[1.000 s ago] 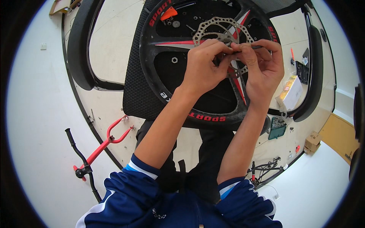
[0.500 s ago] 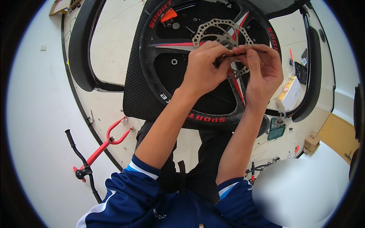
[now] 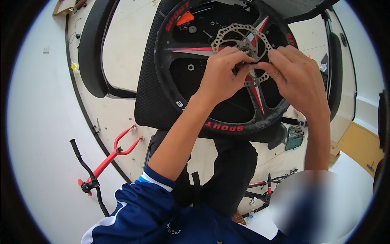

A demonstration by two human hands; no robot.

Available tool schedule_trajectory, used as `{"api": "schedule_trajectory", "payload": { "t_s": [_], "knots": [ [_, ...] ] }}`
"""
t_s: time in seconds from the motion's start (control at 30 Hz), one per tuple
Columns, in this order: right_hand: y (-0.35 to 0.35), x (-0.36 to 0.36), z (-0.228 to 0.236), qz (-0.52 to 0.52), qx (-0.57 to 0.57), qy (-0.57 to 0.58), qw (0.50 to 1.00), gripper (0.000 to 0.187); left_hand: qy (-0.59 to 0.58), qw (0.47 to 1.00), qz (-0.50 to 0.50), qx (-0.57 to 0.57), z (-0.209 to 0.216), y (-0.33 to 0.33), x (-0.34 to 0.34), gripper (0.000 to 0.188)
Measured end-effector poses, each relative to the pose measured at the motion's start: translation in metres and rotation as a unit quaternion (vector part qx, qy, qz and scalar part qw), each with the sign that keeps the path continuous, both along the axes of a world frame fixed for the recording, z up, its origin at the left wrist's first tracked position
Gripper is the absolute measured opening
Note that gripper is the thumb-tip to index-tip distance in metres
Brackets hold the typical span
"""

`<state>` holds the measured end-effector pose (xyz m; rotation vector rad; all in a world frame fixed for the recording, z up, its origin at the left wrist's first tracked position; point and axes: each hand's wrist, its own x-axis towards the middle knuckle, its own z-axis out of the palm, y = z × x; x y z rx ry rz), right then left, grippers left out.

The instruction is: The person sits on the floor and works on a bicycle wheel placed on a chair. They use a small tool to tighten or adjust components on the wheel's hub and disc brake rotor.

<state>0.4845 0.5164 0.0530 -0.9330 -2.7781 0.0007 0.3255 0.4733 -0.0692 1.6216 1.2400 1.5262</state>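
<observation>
A black bicycle wheel (image 3: 161, 67) with red-and-white spokes lies flat across a chair seat. At its hub sits a silver, perforated brake disc (image 3: 235, 27). Just over the disc's near side, my left hand (image 3: 221, 73) is closed, thumb and forefinger pinching something small that the fingers hide. My right hand (image 3: 302, 79) comes in from the right, back upward, its thumb and fingers pinched together beside the left fingertips. What it grips is hidden too. Between the spokes lie a hex nut (image 3: 190, 67), a washer (image 3: 193, 29), a bolt (image 3: 207, 33) and an orange piece (image 3: 185, 18).
Black armrests flank the chair seat (image 3: 145, 99), the left one (image 3: 91, 49) in full view. A red fork (image 3: 106, 160) with a black handlebar stands at the lower left. On the floor to the right are a green tray (image 3: 294, 142) of small parts and a dark bicycle frame (image 3: 266, 189).
My right hand has turned over, its back now upward, and its forearm has swung out to the right. The left hand stays pinched near the hub. The whole view has shifted slightly.
</observation>
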Motion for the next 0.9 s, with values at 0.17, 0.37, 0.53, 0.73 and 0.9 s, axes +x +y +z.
{"api": "schedule_trajectory", "payload": {
  "t_s": [0.17, 0.37, 0.53, 0.73, 0.9],
  "knots": [
    [-0.001, -0.001, -0.001, -0.034, -0.059, 0.040, 0.997, 0.028, -0.020, 1.000, 0.009, -0.012, 0.003, -0.001, 0.006, 0.011],
    [-0.017, -0.014, -0.016, -0.153, -0.101, 0.159, 0.970, 0.027, -0.030, 0.999, 0.036, -0.002, 0.001, 0.002, 0.005, 0.012],
    [-0.030, -0.039, -0.043, -0.284, -0.169, 0.456, 0.826, 0.016, -0.039, 0.998, 0.031, -0.026, 0.005, 0.002, 0.005, 0.013],
    [-0.042, -0.049, -0.086, -0.340, -0.080, 0.588, 0.730, 0.014, -0.022, 0.999, -0.026, -0.013, 0.012, -0.004, -0.016, 0.017],
    [-0.034, -0.042, -0.082, -0.277, -0.045, 0.668, 0.689, 0.016, 0.085, 0.993, 0.074, -0.034, 0.019, -0.010, -0.059, 0.012]
  ]
}}
